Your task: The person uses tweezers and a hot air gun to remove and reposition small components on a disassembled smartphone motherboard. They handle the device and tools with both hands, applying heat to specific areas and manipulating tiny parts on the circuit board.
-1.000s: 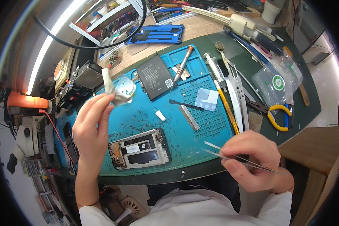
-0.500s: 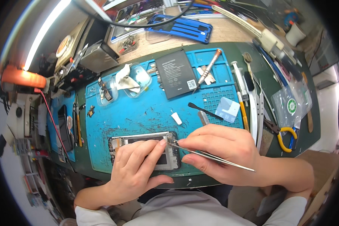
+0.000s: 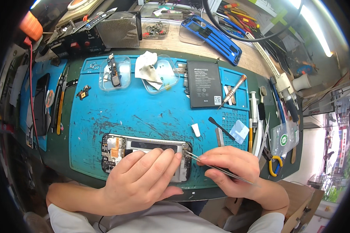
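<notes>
An opened phone (image 3: 115, 150), its inner frame and circuit boards bare, lies on the blue work mat (image 3: 105, 112) close to me. My left hand (image 3: 146, 178) rests over its middle with fingers stretched out and the thumb apart, hiding part of the frame. Between the thumb and fingers of my right hand (image 3: 235, 169) are metal tweezers (image 3: 221, 169). Their tips reach the small board at the phone's right end, just beside my left fingertips. Whether the tips grip any part is too small to tell.
Behind the phone are a black battery (image 3: 204, 84), a screwdriver (image 3: 234, 90) and a white cap (image 3: 196, 130). Clear plastic boxes (image 3: 122, 73) hold small parts. A blue phone cover (image 3: 212, 39) lies at the back; yellow-handled pliers (image 3: 275, 165) lie at right.
The whole view has turned and shifted. The tweezer tips have moved slightly right, away from my left fingertips, over the phone's end board. My left hand stays on the phone.
</notes>
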`<state>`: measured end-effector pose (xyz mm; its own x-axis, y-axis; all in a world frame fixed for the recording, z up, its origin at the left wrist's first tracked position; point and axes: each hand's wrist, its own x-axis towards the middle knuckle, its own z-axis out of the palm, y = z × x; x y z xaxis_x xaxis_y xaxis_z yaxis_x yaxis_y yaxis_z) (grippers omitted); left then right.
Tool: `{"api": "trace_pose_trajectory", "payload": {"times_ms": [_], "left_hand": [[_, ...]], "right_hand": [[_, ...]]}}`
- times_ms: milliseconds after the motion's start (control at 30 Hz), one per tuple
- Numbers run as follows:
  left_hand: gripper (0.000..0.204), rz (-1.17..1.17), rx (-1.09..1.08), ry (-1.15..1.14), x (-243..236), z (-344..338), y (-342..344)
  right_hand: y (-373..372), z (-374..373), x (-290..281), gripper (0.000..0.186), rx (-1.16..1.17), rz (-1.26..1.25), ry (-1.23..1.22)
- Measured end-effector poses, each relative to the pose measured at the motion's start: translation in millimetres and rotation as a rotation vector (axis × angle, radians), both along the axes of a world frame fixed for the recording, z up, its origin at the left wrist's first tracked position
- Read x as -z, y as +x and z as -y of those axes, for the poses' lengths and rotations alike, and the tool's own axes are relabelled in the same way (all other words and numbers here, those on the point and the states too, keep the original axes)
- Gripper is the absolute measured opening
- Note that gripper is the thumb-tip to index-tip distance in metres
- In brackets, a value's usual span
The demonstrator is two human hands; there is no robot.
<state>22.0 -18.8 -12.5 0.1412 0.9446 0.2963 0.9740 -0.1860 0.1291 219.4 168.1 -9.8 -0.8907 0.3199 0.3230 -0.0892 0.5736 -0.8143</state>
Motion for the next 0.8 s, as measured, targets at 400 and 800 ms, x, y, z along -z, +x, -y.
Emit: {"api": "trace_pose_trajectory", "payload": {"times_ms": [400, 800], "left_hand": [[0.062, -0.096, 0.055, 0.008, 0, -4, -4], [0.051, -0.078, 0.168, 0.019, -10, -14, -15]], "right_hand": [[0, 0, -3, 0.029, -0.022, 0.041, 0.082], [0, -1, -3, 0.027, -0.018, 0.045, 0.072]]}}
